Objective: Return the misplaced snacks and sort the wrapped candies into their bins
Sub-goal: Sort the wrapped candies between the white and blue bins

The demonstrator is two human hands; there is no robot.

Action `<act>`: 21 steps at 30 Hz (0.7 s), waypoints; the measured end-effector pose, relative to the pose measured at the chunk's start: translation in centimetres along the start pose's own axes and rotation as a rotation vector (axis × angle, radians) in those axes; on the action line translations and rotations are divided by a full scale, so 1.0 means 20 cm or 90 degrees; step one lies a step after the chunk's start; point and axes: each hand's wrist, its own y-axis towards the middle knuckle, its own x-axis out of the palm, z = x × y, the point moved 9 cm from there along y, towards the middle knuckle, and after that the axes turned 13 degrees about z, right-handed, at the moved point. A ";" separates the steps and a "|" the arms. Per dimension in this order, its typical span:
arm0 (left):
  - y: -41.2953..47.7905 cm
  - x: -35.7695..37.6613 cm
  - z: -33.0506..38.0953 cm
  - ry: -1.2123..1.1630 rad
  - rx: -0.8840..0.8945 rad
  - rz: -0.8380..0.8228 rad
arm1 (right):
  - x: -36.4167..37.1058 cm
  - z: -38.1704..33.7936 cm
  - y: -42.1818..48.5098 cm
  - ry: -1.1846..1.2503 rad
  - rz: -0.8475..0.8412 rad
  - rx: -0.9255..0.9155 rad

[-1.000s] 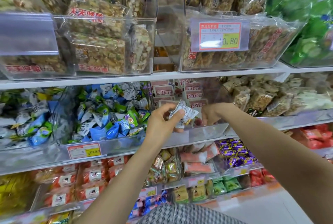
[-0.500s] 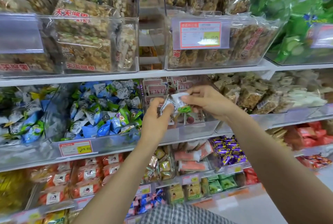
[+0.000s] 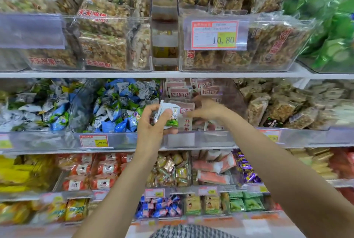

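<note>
White and green up front: gripping a small clutch of wrapped candies point(image 3: 174, 117) in the left hand point(image 3: 151, 128), with fingers and thumb curled tight round them. Holding them up right at the front of the middle-shelf clear bin point(image 3: 199, 139), over its left end.

Just to the right, and close: right hand point(image 3: 207, 110) in over the bin's front wall, among the pink-labelled packets point(image 3: 179, 92) stacked there. Heavily blurred, so no calling it: fingers pointing left toward the clutch, but cannot tell whether pinching a packet or only touching the pile. Bare forearms both, up from the bottom edge, above a strip of checked fabric point(image 3: 191, 232).

Next bin left: heaped with blue, green and white twist-wrapped candies point(image 3: 118, 107), with a red-and-yellow price tag point(image 3: 93, 140) marked 29.80 on its front. Right of the pink-labelled bin: nut squares point(image 3: 275, 107) in clear wrap, piled high.

Shelf above: nut brittle bars point(image 3: 103, 50) packed in clear bins, a 10.80 tag point(image 3: 214, 34) clipped to the right-hand one, green bags point(image 3: 329, 27) off at far right.

Shelf below: orange-red packets point(image 3: 92, 168) on the left, gold and green sweets point(image 3: 170, 168) below the left wrist, purple sweets point(image 3: 247, 170) below the right forearm.

Lowest shelf in sight: yellow-orange bags point(image 3: 74, 209) at left, blue-and-pink sweets point(image 3: 159, 207) in the middle, green packets point(image 3: 247, 204) further right.
</note>
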 end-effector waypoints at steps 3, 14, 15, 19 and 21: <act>-0.02 -0.02 0.00 0.022 0.007 -0.002 | 0.06 -0.04 0.02 -0.067 0.021 -0.060; 0.01 0.01 -0.01 0.029 0.004 0.002 | -0.38 0.12 0.08 -0.219 0.065 0.076; 0.01 0.01 -0.01 0.028 0.000 0.004 | -0.39 0.15 0.08 -0.338 0.053 0.071; 0.02 0.01 -0.01 0.017 -0.003 0.010 | -0.37 0.05 0.08 -0.577 0.215 -0.092; 0.02 0.00 -0.01 0.018 0.003 0.009 | -0.35 -0.06 0.05 -0.443 0.271 -0.181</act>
